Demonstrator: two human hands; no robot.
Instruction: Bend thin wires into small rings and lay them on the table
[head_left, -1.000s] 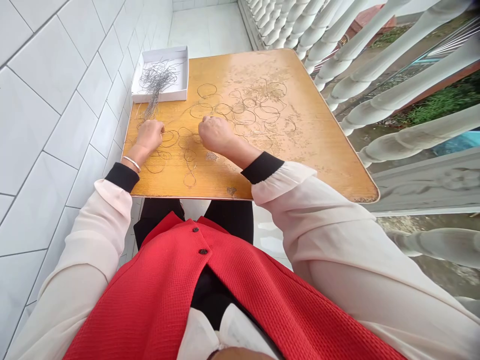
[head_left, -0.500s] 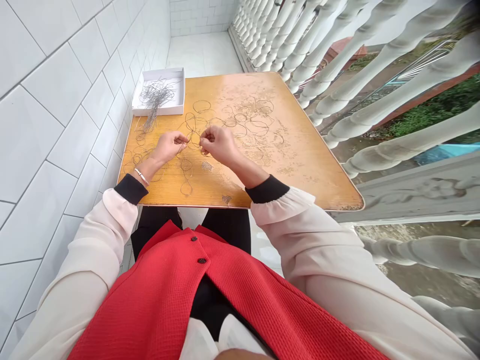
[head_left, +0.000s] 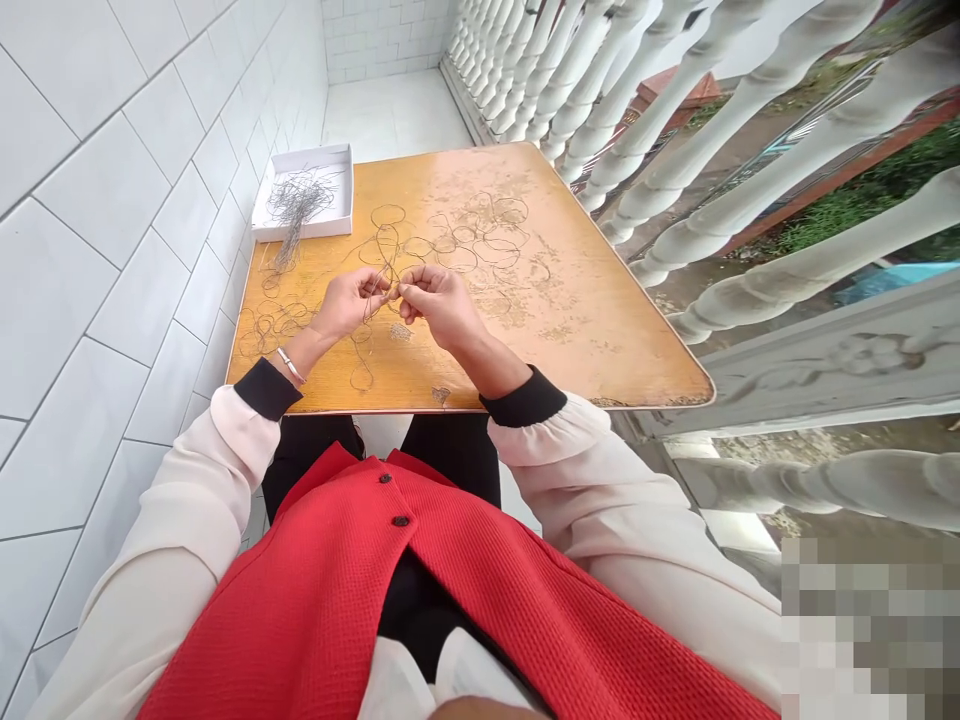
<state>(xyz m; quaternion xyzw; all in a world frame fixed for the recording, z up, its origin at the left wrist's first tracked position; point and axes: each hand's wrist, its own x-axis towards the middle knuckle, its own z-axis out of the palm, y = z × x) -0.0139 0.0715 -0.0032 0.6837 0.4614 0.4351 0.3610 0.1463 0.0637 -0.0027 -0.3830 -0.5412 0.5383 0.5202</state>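
Note:
Over the wooden table, my left hand (head_left: 355,300) pinches a thin dark wire (head_left: 388,243) bent into loops. My right hand (head_left: 439,303) has its thumb and fingers closed on the same wire, and the fingertips of both hands almost meet. Loops of the wire rise beyond the fingers. Several joined wire loops (head_left: 480,240) lie flat on the table past my right hand. Another bunch of looped wires (head_left: 274,325) lies by my left wrist, and a small wire loop (head_left: 361,375) lies below my hands.
A white open box (head_left: 341,212) at the table's far left corner holds a tangle of thin wires (head_left: 300,200), some hanging over its front edge. The worn yellow table (head_left: 585,300) stands between a tiled wall (head_left: 97,260) and a white baluster railing (head_left: 637,180).
My hands have drawn closer together, the fingertips now almost touching at the wire. The whole view has shifted slightly, with the table and box appearing further left.

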